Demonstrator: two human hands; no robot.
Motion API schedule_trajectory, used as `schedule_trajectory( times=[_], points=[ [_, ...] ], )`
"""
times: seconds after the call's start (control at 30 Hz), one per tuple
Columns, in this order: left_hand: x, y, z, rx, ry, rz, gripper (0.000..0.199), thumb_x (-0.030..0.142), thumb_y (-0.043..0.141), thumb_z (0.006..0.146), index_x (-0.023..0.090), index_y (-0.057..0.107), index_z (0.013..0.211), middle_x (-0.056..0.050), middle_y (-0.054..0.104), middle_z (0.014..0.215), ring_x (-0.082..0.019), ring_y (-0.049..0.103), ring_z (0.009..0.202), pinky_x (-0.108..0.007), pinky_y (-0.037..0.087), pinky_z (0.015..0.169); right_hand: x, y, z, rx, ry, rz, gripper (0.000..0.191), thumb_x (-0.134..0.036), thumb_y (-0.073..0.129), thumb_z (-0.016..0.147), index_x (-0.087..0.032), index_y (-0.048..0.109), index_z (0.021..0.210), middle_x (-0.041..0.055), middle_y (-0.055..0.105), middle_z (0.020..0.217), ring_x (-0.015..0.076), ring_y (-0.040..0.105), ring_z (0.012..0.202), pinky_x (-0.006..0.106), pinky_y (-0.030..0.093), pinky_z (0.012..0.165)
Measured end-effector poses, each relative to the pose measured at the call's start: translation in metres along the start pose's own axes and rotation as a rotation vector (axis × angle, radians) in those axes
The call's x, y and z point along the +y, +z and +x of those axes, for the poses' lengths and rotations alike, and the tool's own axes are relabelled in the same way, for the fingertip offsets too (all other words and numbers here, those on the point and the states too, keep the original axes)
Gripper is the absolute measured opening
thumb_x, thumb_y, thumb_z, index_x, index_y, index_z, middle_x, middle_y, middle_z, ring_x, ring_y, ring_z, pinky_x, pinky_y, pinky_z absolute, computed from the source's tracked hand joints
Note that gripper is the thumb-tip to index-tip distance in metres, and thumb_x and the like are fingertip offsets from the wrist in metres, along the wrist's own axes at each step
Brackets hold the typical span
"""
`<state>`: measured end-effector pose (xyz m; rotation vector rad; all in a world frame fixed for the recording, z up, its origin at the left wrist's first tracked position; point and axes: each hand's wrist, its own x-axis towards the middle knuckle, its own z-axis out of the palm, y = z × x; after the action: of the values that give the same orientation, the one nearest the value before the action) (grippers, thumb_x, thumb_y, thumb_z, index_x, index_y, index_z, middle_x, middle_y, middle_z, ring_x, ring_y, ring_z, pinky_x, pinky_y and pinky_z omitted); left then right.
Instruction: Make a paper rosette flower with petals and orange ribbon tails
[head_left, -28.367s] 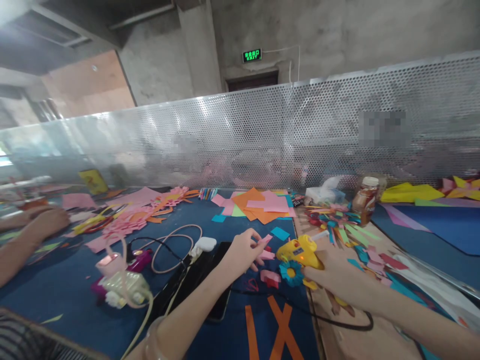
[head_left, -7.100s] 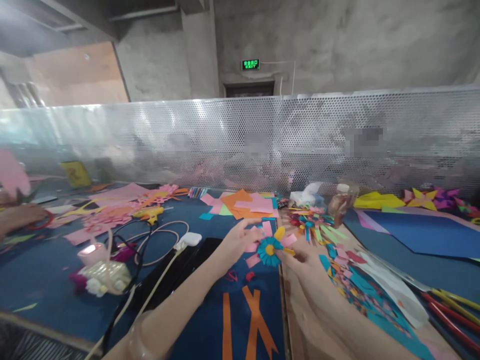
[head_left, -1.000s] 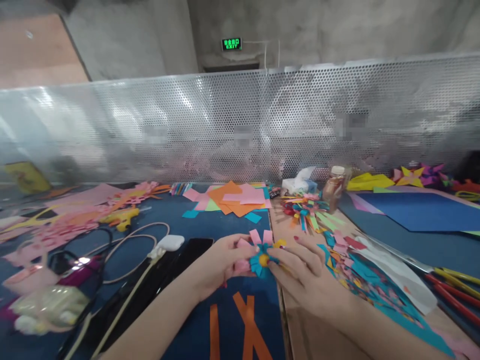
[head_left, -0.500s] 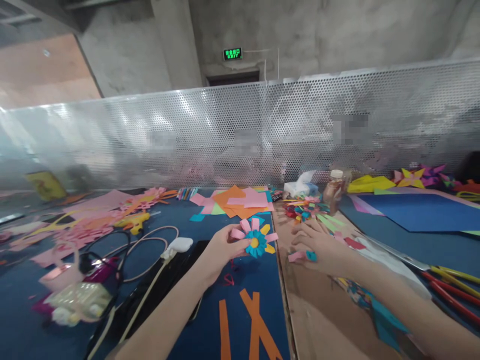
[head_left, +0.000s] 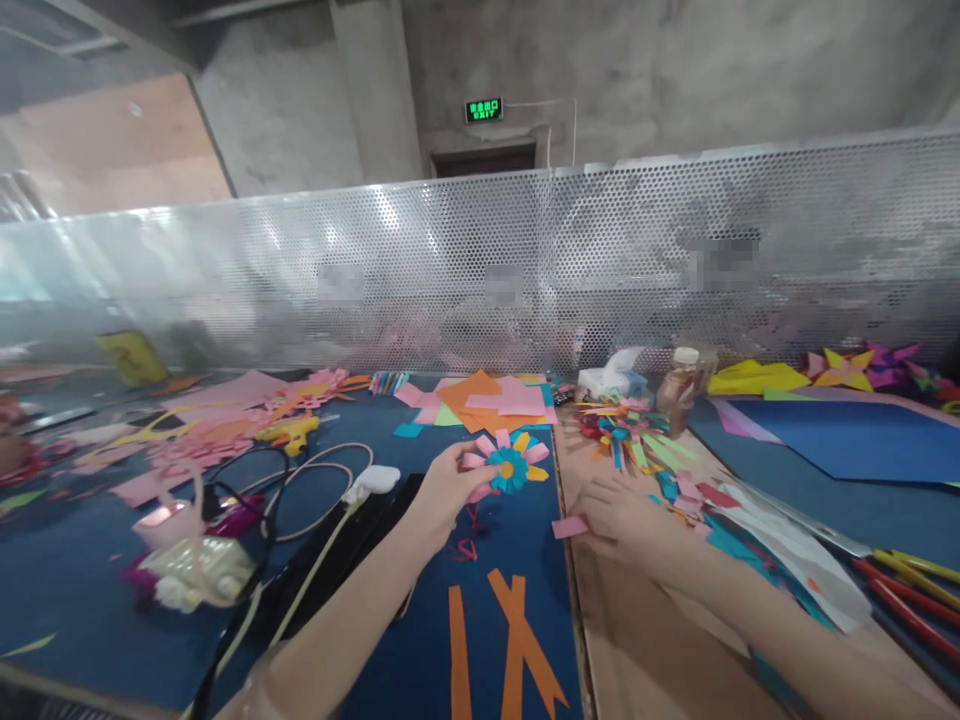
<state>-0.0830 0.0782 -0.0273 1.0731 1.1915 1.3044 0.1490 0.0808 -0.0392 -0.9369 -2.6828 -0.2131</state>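
Observation:
A paper flower (head_left: 508, 468) with a blue ruffled ring, a yellow centre and pink and yellow petals is pinched in my left hand (head_left: 448, 492). To its right, my right hand (head_left: 626, 520) is closed on a small pink paper strip (head_left: 570, 527), which sticks out leftward from the fingertips. The two hands are apart, with the flower over the blue mat and my right hand over the brown board (head_left: 637, 640). Several orange paper strips (head_left: 459, 650) lie on the mat below the flower.
Scissors (head_left: 892, 575) and white paper (head_left: 806, 565) lie at the right. Behind are stacked coloured sheets (head_left: 484, 400), a bottle (head_left: 677, 390) and a tissue pack (head_left: 613, 380). A yellow glue gun (head_left: 291, 432), cables and a white plug (head_left: 379, 480) are at the left.
My right hand has moved slightly down, and the pink strip now points out from its fingertips; the blue piece beside it no longer shows. My left hand still holds the flower, turned slightly.

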Motion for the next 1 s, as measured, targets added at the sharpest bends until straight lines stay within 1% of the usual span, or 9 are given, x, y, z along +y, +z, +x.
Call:
schedule_trajectory(
  times=[0.17,0.27,0.37,0.43,0.53,0.67,0.8,0.9,1.0],
  points=[
    [-0.015,0.005,0.002,-0.067,-0.038,0.038,0.043,0.012,0.072,0.054,0.011,0.059,0.095,-0.007,0.064,0.082,-0.018,0.063,0.073,-0.028,0.052,0.065,-0.01,0.002,-0.002,-0.018,-0.038,0.025,0.007,-0.021,0.055,0.079,-0.017,0.059,0.077,0.0063,0.062,0.084,0.0208,0.056,0.084,0.035,0.042,0.077],
    [-0.023,0.014,0.003,-0.116,-0.052,0.045,0.036,0.012,0.072,0.053,0.011,0.061,0.087,-0.005,0.064,0.078,-0.018,0.063,0.073,-0.028,0.051,0.065,-0.009,-0.001,-0.003,-0.006,-0.04,0.048,0.009,-0.023,0.052,0.082,-0.018,0.06,0.081,0.0067,0.062,0.09,0.0191,0.055,0.091,0.033,0.041,0.082],
    [-0.026,0.022,0.007,-0.138,-0.064,0.037,0.024,0.015,0.071,0.055,0.011,0.061,0.076,-0.002,0.061,0.069,-0.016,0.062,0.07,-0.027,0.051,0.066,-0.006,-0.003,-0.003,-0.003,-0.016,0.054,0.013,-0.027,0.051,0.084,-0.018,0.06,0.078,0.006,0.062,0.087,0.018,0.056,0.087,0.031,0.042,0.079],
    [-0.025,0.023,0.011,-0.113,-0.067,0.045,0.02,0.016,0.071,0.055,0.012,0.06,0.072,0.001,0.057,0.064,-0.014,0.06,0.066,-0.025,0.05,0.065,-0.004,-0.003,-0.002,-0.009,0.003,0.051,0.013,-0.027,0.053,0.083,-0.018,0.059,0.075,0.005,0.063,0.084,0.0178,0.057,0.083,0.029,0.042,0.075],
    [-0.022,0.019,0.015,-0.062,-0.059,0.075,0.017,0.015,0.07,0.054,0.014,0.058,0.066,0.004,0.053,0.058,-0.011,0.057,0.062,-0.022,0.048,0.062,-0.003,-0.003,-0.002,-0.006,0.051,0.039,0.012,-0.024,0.056,0.08,-0.017,0.058,0.071,0.0041,0.062,0.077,0.018,0.057,0.075,0.028,0.042,0.067],
    [-0.015,0.012,0.013,-0.059,-0.035,0.113,0.013,0.017,0.066,0.055,0.014,0.053,0.054,0.005,0.048,0.05,-0.01,0.053,0.053,-0.021,0.044,0.056,-0.007,0.001,-0.002,0.025,0.116,0.044,0.02,-0.03,0.053,0.083,-0.018,0.055,0.067,0.0024,0.059,0.069,0.0171,0.056,0.067,0.026,0.04,0.061],
    [-0.006,0.007,0.008,-0.083,-0.026,0.15,0.011,0.023,0.06,0.06,0.013,0.06,0.063,-0.001,0.059,0.06,-0.016,0.06,0.066,-0.026,0.046,0.065,-0.014,0.008,0.0,0.047,0.15,0.089,0.019,-0.032,0.054,0.083,-0.018,0.053,0.07,0.0017,0.059,0.073,0.0161,0.057,0.071,0.024,0.041,0.061],
    [-0.002,0.002,0.009,-0.026,-0.01,0.24,0.02,0.025,0.057,0.063,0.012,0.063,0.077,-0.006,0.065,0.075,-0.019,0.061,0.078,-0.028,0.046,0.072,-0.021,0.011,0.003,0.055,0.17,0.11,0.017,-0.031,0.058,0.08,-0.018,0.054,0.069,0.0012,0.06,0.074,0.0157,0.057,0.072,0.023,0.041,0.06],
    [-0.002,-0.004,0.012,0.028,0.017,0.355,0.032,0.027,0.054,0.068,0.011,0.06,0.094,-0.01,0.065,0.091,-0.022,0.06,0.087,-0.031,0.045,0.075,-0.028,0.01,0.007,0.07,0.195,0.112,0.012,-0.028,0.06,0.078,-0.019,0.056,0.071,0.0005,0.061,0.073,0.0152,0.058,0.069,0.022,0.042,0.058]
  ],
)
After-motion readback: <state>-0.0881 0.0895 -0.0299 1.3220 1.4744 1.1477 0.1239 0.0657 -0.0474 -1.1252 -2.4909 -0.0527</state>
